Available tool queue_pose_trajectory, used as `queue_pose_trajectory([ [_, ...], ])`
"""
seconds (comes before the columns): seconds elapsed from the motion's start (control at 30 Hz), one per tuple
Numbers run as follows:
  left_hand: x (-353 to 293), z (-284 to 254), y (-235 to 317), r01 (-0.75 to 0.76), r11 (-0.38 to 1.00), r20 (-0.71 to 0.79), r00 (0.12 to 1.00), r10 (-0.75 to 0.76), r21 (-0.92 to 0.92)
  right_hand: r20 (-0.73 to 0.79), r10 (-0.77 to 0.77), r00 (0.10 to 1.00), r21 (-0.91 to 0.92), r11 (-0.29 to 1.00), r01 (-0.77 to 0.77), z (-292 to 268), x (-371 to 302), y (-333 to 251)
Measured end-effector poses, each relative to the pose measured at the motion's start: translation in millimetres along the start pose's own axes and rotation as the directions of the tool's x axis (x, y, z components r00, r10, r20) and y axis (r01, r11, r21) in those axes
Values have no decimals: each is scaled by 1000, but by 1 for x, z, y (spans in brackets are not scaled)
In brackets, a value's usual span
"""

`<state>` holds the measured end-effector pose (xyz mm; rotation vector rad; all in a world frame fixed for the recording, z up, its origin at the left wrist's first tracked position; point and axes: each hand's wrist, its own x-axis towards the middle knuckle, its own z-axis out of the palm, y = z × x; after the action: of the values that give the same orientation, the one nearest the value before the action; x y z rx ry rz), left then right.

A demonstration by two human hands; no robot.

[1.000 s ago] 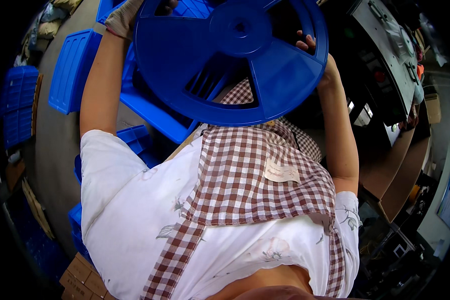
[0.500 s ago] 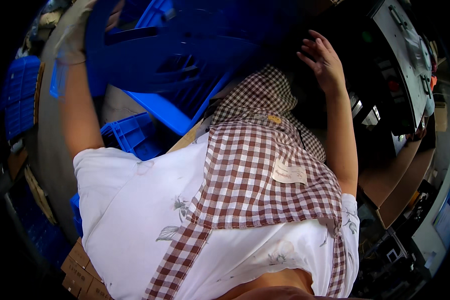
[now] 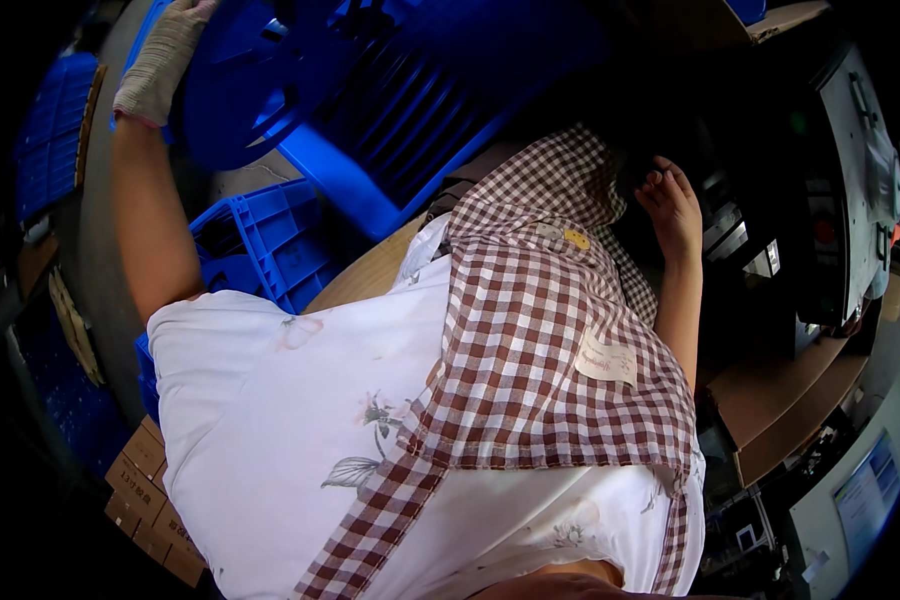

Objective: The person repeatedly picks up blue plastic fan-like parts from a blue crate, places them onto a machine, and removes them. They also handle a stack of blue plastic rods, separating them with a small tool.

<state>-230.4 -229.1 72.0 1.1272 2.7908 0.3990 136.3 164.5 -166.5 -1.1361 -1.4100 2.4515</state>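
My left hand [image 3: 165, 65], in a pale knitted glove, is at the upper left with its fingers closed at the edge of a round blue plastic disc [image 3: 220, 120] with cut-out slots. Its fingertips run partly out of the picture. The disc hangs over a blue slatted crate [image 3: 345, 185], which stands in front of my lap. My bare right hand [image 3: 673, 215] is raised beside my right knee, near the dark machine. Its fingers are loosely bent and apart, with nothing visible in them.
A smaller blue crate [image 3: 285, 240] stands left of my lap. Farther left are stacked blue crates [image 3: 58, 135], with brown cartons [image 3: 150, 490] lower down. On the right are a dark machine with a pale panel [image 3: 855, 190], an open cardboard box [image 3: 785, 410] and a screen [image 3: 865, 490].
The blue disc has moved up and left with my left hand, showing more of the slatted crate. My right hand has lowered and its fingers have bent a little. The view has shifted slightly.
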Motion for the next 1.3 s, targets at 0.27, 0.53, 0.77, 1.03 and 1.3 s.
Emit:
queue_pose_trajectory([
  [0.27,15,45,106,-102,955,113,984,139,-280,476,-664,576,-423,401,813,130,-20,-98],
  [0.53,13,72,189,-223,958,-34,975,221,-178,824,-382,418,-483,-89,871,197,-13,-153],
  [0.77,-28,188,74,-296,866,-573,820,14,-403,751,-478,455,-567,-114,816,136,23,-151],
  [1.03,-78,335,58,513,816,465,810,-357,-268,770,-497,400,-556,-216,802,144,8,-140],
  [1.3,-88,339,78,562,713,227,825,-518,-420,718,-553,422,-466,67,882,131,1,-150],
])
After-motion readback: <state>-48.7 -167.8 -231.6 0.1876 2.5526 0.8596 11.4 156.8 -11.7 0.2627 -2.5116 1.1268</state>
